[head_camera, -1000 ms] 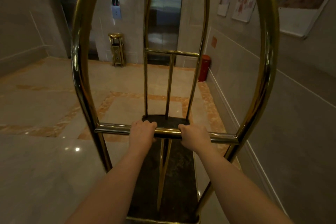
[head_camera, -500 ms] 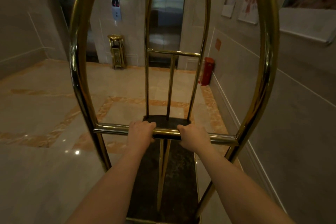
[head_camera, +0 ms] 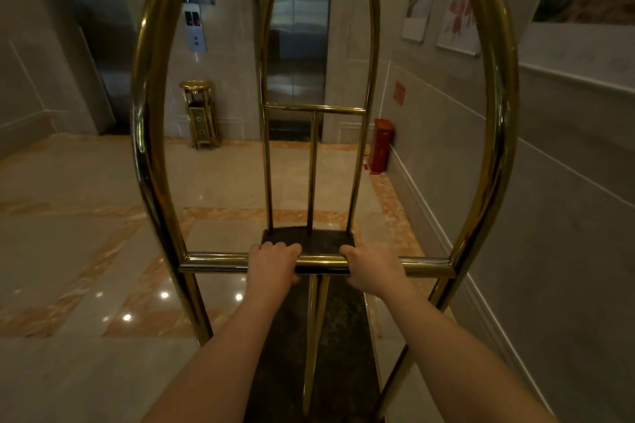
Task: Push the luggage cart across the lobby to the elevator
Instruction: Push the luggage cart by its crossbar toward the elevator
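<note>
A brass luggage cart (head_camera: pixel 144 154) with arched tube frames and a dark empty deck fills the middle of the view. Its horizontal push bar (head_camera: pixel 213 263) runs across at hand height. My left hand (head_camera: pixel 273 266) and my right hand (head_camera: pixel 374 268) are both wrapped around that bar, close together near its centre. Straight ahead, seen through the cart's far arch, stands a steel elevator door (head_camera: pixel 295 45), closed. A call button panel (head_camera: pixel 195 27) hangs on the wall to its left.
A gold ashtray stand (head_camera: pixel 201 113) stands left of the elevator door. A red cylinder (head_camera: pixel 381 146) sits by the right wall's corner. The right wall (head_camera: pixel 549 216) runs close beside the cart. A second steel door (head_camera: pixel 99 45) is at far left. Polished marble floor (head_camera: pixel 68 251) spreads to the left.
The cart and I have rolled forward: the elevator door, ashtray stand and red cylinder appear larger and nearer. Both hands keep the same hold on the bar.
</note>
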### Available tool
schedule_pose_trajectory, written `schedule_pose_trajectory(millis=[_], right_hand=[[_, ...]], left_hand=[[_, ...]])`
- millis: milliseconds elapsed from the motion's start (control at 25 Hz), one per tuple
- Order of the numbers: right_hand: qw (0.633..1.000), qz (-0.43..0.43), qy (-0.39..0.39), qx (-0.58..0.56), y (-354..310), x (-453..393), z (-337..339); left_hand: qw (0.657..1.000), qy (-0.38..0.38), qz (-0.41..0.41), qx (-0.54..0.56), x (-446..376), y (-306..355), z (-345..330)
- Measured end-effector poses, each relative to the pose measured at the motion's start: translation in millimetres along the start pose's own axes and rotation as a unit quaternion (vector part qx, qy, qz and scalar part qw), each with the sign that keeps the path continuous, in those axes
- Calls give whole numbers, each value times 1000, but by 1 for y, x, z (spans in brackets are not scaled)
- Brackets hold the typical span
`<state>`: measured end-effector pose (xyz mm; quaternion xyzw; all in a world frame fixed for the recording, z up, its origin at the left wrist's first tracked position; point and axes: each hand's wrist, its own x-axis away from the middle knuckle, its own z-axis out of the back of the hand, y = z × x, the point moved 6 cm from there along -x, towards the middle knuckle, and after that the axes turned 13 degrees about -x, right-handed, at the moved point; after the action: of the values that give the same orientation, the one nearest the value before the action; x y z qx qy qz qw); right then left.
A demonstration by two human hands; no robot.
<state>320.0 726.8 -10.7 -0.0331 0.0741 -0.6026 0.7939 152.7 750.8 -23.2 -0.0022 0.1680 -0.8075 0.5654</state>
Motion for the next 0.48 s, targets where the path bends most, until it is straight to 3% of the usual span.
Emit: schedule_pose_trajectory(millis=[480], right_hand=[[1000,13,13,-2,72,-149,-3]], left_hand=[[999,16,28,-9,-155,-24,-38]])
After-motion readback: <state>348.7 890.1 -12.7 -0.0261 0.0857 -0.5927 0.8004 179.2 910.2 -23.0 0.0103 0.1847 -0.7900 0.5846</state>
